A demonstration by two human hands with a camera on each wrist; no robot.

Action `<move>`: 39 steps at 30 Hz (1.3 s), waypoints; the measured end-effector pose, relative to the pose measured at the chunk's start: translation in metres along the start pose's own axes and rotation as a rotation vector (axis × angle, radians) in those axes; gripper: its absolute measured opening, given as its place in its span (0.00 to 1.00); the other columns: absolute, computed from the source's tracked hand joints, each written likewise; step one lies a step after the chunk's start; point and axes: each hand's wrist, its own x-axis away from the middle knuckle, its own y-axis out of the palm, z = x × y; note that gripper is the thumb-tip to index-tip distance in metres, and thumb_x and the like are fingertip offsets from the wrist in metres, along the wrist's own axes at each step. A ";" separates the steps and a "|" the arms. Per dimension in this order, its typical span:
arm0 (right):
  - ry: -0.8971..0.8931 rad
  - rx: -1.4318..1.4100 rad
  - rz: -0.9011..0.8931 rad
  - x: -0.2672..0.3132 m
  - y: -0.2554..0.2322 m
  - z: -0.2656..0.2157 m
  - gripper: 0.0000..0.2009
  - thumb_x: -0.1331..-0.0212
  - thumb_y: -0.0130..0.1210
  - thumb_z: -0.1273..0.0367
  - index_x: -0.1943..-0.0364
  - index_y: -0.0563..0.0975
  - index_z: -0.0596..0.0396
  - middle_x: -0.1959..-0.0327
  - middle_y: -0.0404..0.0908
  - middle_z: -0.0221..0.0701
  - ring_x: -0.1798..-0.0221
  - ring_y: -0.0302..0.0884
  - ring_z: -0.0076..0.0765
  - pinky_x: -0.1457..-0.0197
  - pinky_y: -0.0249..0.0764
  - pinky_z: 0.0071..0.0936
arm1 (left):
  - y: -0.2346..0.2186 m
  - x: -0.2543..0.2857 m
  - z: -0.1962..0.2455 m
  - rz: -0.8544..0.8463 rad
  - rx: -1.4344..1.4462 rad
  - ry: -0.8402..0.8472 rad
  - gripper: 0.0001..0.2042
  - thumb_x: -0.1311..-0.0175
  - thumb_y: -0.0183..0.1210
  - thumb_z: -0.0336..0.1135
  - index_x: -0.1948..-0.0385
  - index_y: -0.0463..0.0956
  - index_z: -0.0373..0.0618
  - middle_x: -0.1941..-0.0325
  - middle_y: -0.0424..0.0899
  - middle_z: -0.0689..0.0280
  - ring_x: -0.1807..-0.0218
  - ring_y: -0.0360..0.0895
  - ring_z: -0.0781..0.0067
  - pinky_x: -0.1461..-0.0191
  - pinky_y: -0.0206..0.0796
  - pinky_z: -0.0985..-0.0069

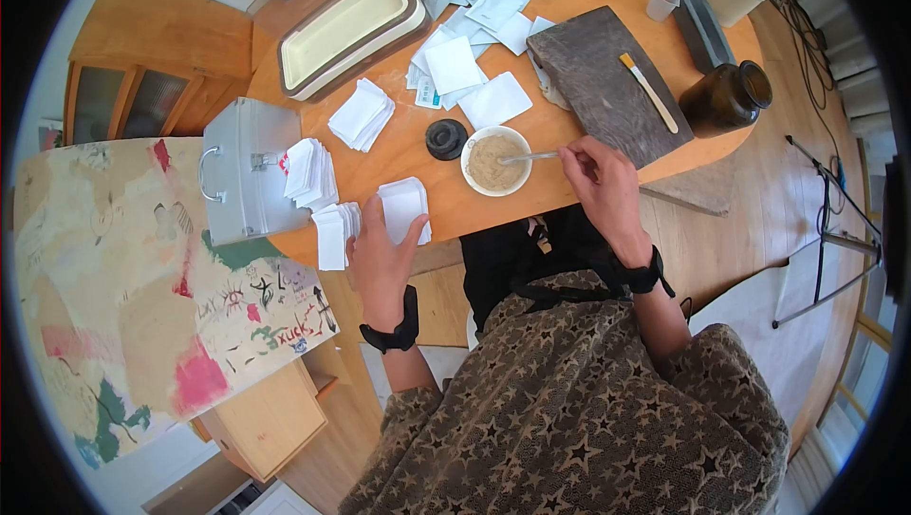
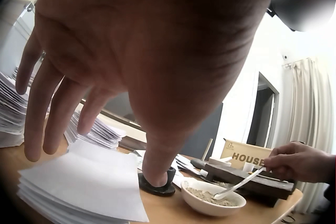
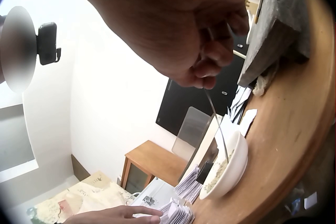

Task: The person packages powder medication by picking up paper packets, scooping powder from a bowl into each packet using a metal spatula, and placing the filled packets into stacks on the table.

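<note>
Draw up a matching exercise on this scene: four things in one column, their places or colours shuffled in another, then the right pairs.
Things
1. Utensil
2. Brush
3. Jar
4. Case

Places or colours
A. Lying on the dark slab
B. Silver
C. One end in the tan mixture in the white bowl
D. Dark brown

Pairs: 1-C, 2-A, 3-D, 4-B

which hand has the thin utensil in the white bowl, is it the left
No, in the head view the right hand pinches the utensil, its far end in the white bowl.
</note>
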 end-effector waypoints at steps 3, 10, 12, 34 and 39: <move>0.007 -0.010 0.001 -0.001 -0.001 0.000 0.08 0.38 0.65 0.69 0.70 0.81 0.58 0.80 0.79 0.34 0.80 0.73 0.35 0.70 0.68 0.31 | -0.011 -0.012 0.009 -0.075 -0.058 -0.059 0.35 0.37 0.64 0.59 0.36 0.69 0.42 0.43 0.83 0.47 0.39 0.79 0.49 0.32 0.60 0.51; 0.003 -0.042 0.021 0.001 -0.004 0.000 0.08 0.37 0.64 0.69 0.69 0.81 0.58 0.79 0.79 0.36 0.80 0.74 0.38 0.73 0.68 0.32 | -0.030 -0.117 -0.016 0.189 -0.140 0.212 0.32 0.36 0.65 0.53 0.37 0.71 0.39 0.39 0.80 0.46 0.37 0.76 0.46 0.31 0.63 0.54; 0.026 -0.042 0.016 0.001 -0.010 -0.005 0.08 0.37 0.64 0.69 0.69 0.80 0.59 0.79 0.79 0.36 0.79 0.74 0.38 0.73 0.68 0.32 | -0.027 -0.147 -0.022 0.182 -0.159 0.242 0.33 0.37 0.66 0.52 0.36 0.71 0.38 0.39 0.80 0.47 0.37 0.76 0.46 0.32 0.64 0.56; 0.048 -0.059 0.024 0.002 -0.019 -0.008 0.08 0.36 0.63 0.69 0.68 0.80 0.60 0.79 0.79 0.38 0.78 0.76 0.37 0.72 0.68 0.31 | -0.047 -0.178 -0.009 -0.017 -0.126 0.231 0.39 0.55 0.77 0.52 0.38 0.75 0.45 0.39 0.83 0.54 0.39 0.81 0.55 0.38 0.71 0.64; 0.040 -0.106 0.049 0.001 -0.021 -0.019 0.08 0.36 0.64 0.70 0.68 0.80 0.60 0.79 0.78 0.36 0.78 0.71 0.34 0.70 0.67 0.30 | -0.040 -0.119 0.025 0.065 -0.033 0.345 0.36 0.56 0.79 0.46 0.41 0.76 0.45 0.45 0.84 0.52 0.43 0.80 0.50 0.40 0.70 0.61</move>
